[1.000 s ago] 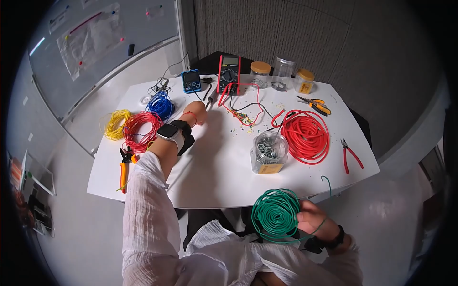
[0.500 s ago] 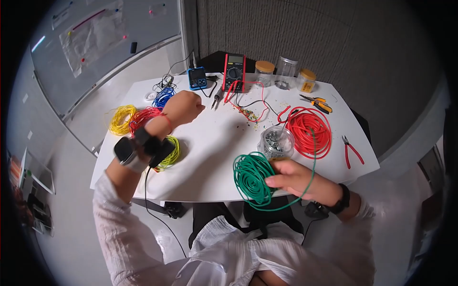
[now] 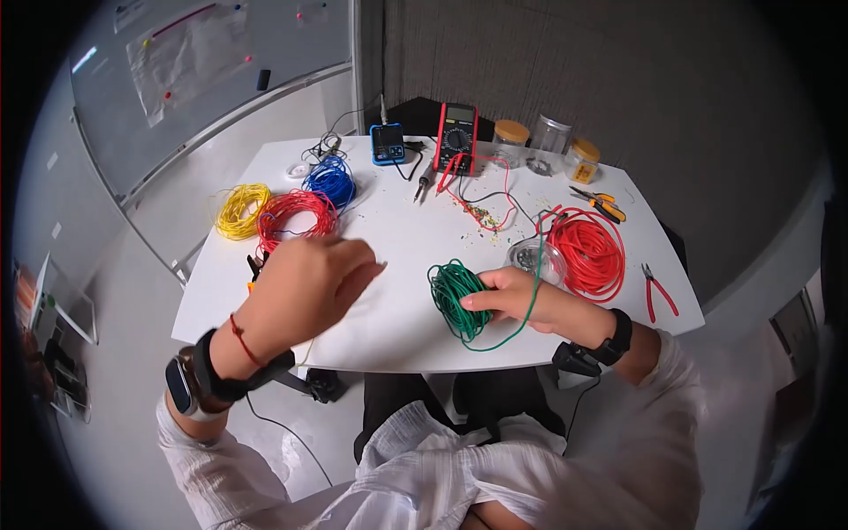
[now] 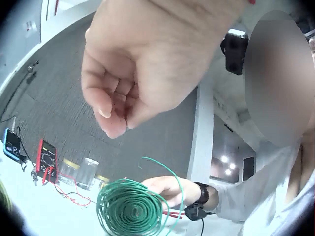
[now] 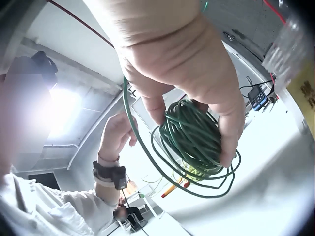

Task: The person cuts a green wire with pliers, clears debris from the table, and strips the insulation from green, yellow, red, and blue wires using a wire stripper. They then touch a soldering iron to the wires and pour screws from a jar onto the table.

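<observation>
My right hand point(image 3: 521, 296) holds a coil of green wire point(image 3: 455, 305) over the front of the table. In the right wrist view, its thumb and fingers curl round the coil's sides, and a loose strand hangs in a loop. My left hand point(image 3: 309, 287) hovers over the table's left part with its fingers loosely curled. Nothing shows between those fingers in the left wrist view. Below and behind it lie a pink-red wire coil point(image 3: 291, 212) and a lime wire coil point(image 5: 194, 170), the latter hidden in the head view.
Yellow point(image 3: 240, 212) and blue point(image 3: 330, 184) wire coils lie at left. At the back stand a blue meter point(image 3: 387, 143), a soldering iron point(image 3: 424, 183), a multimeter point(image 3: 457, 140) and lidded jars point(image 3: 511, 146). A screw jar point(image 3: 548, 265), red coil point(image 3: 590, 256) and pliers point(image 3: 658, 293) are at right.
My left hand has drawn back from beside the soldering iron toward my body. My right hand has lifted the green coil from below the front edge up over the table.
</observation>
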Demonstrator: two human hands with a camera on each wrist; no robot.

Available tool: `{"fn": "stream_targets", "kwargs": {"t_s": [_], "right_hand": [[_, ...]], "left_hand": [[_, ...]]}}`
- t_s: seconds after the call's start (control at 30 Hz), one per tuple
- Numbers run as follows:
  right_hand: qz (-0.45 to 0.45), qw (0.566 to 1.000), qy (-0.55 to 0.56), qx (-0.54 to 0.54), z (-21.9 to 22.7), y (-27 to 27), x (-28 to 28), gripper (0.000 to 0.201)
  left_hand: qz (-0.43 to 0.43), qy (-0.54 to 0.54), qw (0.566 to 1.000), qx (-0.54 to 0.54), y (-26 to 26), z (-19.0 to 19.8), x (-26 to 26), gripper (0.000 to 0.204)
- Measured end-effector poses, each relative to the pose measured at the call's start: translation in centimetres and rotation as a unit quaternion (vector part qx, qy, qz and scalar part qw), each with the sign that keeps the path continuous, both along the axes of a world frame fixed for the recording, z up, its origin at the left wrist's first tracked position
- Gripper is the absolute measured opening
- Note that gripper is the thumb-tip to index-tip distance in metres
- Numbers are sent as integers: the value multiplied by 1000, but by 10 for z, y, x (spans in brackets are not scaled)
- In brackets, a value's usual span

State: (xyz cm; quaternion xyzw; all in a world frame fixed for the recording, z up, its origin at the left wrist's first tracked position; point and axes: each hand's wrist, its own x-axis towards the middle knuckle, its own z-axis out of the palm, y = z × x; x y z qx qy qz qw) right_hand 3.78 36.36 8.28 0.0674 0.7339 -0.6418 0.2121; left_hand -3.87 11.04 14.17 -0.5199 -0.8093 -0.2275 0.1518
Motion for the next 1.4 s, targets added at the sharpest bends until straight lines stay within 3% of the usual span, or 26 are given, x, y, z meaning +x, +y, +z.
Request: {"fn": "stream_targets", "kwargs": {"t_s": [0.03, 0.1, 0.13, 0.17, 0.2, 0.23, 0.27, 0.33, 0.37, 0.47, 0.63, 0.73, 0.8, 0.87, 0.97, 1.0, 1.07, 1.17, 1.3, 1.37, 1.4], "right_hand": [[2, 1000, 3, 3, 2, 0, -5, 24], [34, 990, 29, 134, 7, 0, -16, 33], [34, 990, 29, 135, 7, 0, -23, 33], [83, 950, 120, 276, 5, -1, -34, 38], [130, 879, 207, 409, -2, -2, -44, 43], [86, 830, 292, 467, -20, -1, -54, 45], [87, 829, 291, 469, -32, 2, -62, 45], [134, 753, 308, 567, -38, -3, -76, 41], [150, 741, 277, 593, -43, -4, -81, 41], [184, 726, 227, 623, -51, -5, -83, 38], [179, 716, 275, 617, -47, -6, -75, 37], [203, 682, 284, 643, -32, -7, -71, 38], [187, 774, 175, 579, -3, -5, -84, 33], [158, 773, 213, 576, 15, 11, -109, 22], [155, 695, 333, 618, 26, 42, -164, 14], [155, 694, 332, 620, 26, 47, -177, 14], [141, 617, 328, 702, 21, 49, -200, 12], [180, 580, 284, 742, -2, 51, -234, 14], [232, 564, 301, 733, -33, 53, -250, 15], [237, 508, 287, 777, -42, 55, -251, 15], [239, 508, 285, 777, -43, 55, -252, 15]], "left_hand": [[-10, 13, 1000, 20, -4, -3, 3, 16], [-28, 28, 999, -17, -13, -18, 11, 13], [-37, 38, 998, -44, -16, -27, 14, 13], [-38, 37, 998, -43, -17, -35, 16, 13], [-40, -5, 998, -44, -17, -42, 17, 13], [-42, -47, 997, -44, -18, -50, 17, 13], [-42, -48, 997, -42, -18, -60, 15, 13], [-42, -46, 996, -59, -21, -82, 6, 15], [-40, -51, 996, -62, -23, -92, 3, 17], [-54, -70, 993, -76, -31, -114, -1, 18], [-58, -73, 994, -55, -38, -139, -8, 17], [-66, -71, 995, -15, -39, -147, -10, 16], [-72, -68, 995, -2, -38, -148, -12, 15], [-55, -83, 995, -7, -38, -149, -12, 14], [-36, -99, 994, -6, -37, -151, -12, 15], [-31, -100, 995, 2, -36, -152, -12, 15], [-47, -96, 994, 20, -37, -157, -14, 15], [-57, -95, 993, 31, -39, -156, -15, 16], [-50, -94, 993, 40, -39, -157, -13, 17], [-57, -95, 993, 44, -40, -159, -14, 18], [-62, -94, 993, 47, -40, -160, -14, 18]]}}
